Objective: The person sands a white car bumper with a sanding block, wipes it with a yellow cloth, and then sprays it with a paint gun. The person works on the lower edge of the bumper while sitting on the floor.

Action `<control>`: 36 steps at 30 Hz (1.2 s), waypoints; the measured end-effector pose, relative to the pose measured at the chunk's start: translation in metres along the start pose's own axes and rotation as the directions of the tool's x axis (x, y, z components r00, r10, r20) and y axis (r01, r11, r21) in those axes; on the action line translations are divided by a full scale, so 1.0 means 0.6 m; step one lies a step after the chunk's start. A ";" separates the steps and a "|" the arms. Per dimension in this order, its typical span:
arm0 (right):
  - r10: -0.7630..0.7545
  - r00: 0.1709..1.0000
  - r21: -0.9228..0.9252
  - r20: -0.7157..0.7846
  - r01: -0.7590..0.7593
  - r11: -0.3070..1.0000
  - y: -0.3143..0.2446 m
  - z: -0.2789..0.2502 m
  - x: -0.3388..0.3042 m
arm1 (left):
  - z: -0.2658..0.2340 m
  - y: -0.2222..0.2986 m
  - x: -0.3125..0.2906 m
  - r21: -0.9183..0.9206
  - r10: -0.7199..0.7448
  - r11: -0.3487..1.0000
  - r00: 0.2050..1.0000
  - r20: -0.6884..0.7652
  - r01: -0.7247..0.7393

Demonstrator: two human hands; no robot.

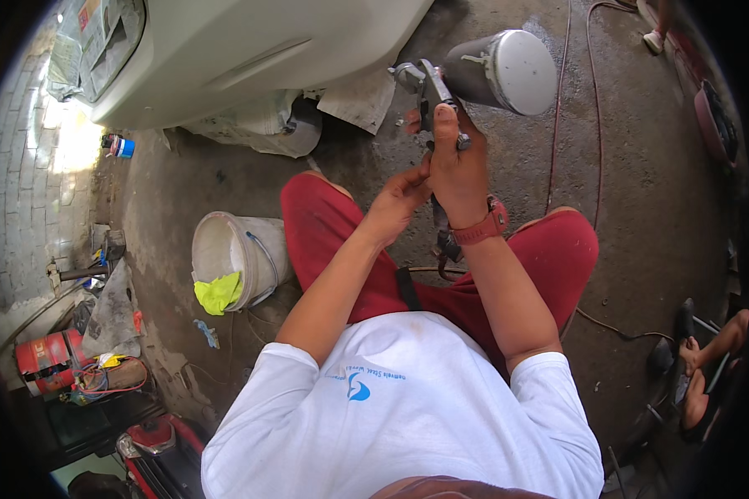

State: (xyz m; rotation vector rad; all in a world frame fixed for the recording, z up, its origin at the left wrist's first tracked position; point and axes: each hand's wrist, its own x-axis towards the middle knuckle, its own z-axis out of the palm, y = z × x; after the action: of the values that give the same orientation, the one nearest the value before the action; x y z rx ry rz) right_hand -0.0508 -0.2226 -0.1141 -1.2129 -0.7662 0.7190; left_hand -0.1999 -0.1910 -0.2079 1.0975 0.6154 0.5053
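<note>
My right hand (pixel 458 162), wearing a red watch, is wrapped round a metal spray gun (pixel 431 83) held up in front of my knees. A grey cylindrical cup (pixel 520 73) with a shiny round lid and a pale drip on its side sits at the gun's head and appears joined to it. My left hand (pixel 398 204) is closed, its fingertips pressed together by the lower part of the gun beside my right palm. What those fingertips hold is hidden. Below the right wrist hangs a dark fitting (pixel 448 245), partly covered by the forearm.
A pale vehicle panel (pixel 250 50), with masking paper (pixel 358 104) below, stands ahead. A white bucket (pixel 262 258) with a yellow-green cloth (pixel 219 293) is at my left. Thin hoses (pixel 599 125) cross the floor. A red can (pixel 48 362) lies far left; another person's feet (pixel 692 358) show at right.
</note>
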 end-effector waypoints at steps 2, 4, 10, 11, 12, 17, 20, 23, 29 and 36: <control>0.029 0.999 0.004 0.045 -0.029 1.000 -0.003 0.005 -0.002 | -0.004 0.003 -0.010 0.018 0.000 1.000 1.000 -0.010 0.000; 0.057 0.993 0.016 0.105 -0.059 0.998 -0.007 0.010 -0.006 | -0.010 0.007 -0.022 0.035 -0.055 0.998 0.998 -0.006 0.056; 0.039 0.974 0.124 0.225 -0.068 0.990 -0.014 0.027 -0.011 | -0.016 0.020 -0.065 0.046 -0.028 0.998 0.999 -0.031 0.030; 0.058 0.973 0.142 0.224 -0.091 0.986 -0.017 0.026 -0.010 | -0.021 0.025 -0.072 0.072 -0.029 0.997 0.999 -0.021 0.031; 0.075 0.970 0.159 0.230 -0.114 0.981 -0.020 0.023 -0.009 | -0.028 0.030 -0.080 0.097 -0.028 0.995 1.000 -0.013 0.029; -0.048 0.996 0.105 0.080 0.039 0.994 -0.059 0.021 0.008 | -0.113 0.063 -0.135 0.943 0.207 0.334 0.975 -0.076 0.003; -0.192 0.981 0.090 0.025 0.189 0.978 -0.098 0.023 0.021 | -0.155 0.054 -0.154 0.992 0.354 -0.064 0.932 -0.078 0.107; -0.139 0.990 0.034 0.024 0.138 0.990 -0.133 0.024 0.028 | -0.173 0.035 -0.150 0.989 0.358 -0.036 0.926 -0.121 0.143; -0.172 0.985 0.100 0.036 0.167 0.981 -0.147 0.081 0.037 | -0.162 0.030 -0.130 0.980 0.296 -0.098 0.945 -0.138 0.174; -0.101 0.968 0.122 0.229 0.074 0.990 -0.164 0.132 0.024 | -0.155 0.034 -0.125 0.981 0.283 -0.092 0.949 -0.140 0.172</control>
State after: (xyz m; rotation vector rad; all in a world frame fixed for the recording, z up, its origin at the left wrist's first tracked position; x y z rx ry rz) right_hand -0.1008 -0.1885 -0.0025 -0.9958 -0.9556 0.8310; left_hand -0.3195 -0.1712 -0.2033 2.6389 1.3674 0.1632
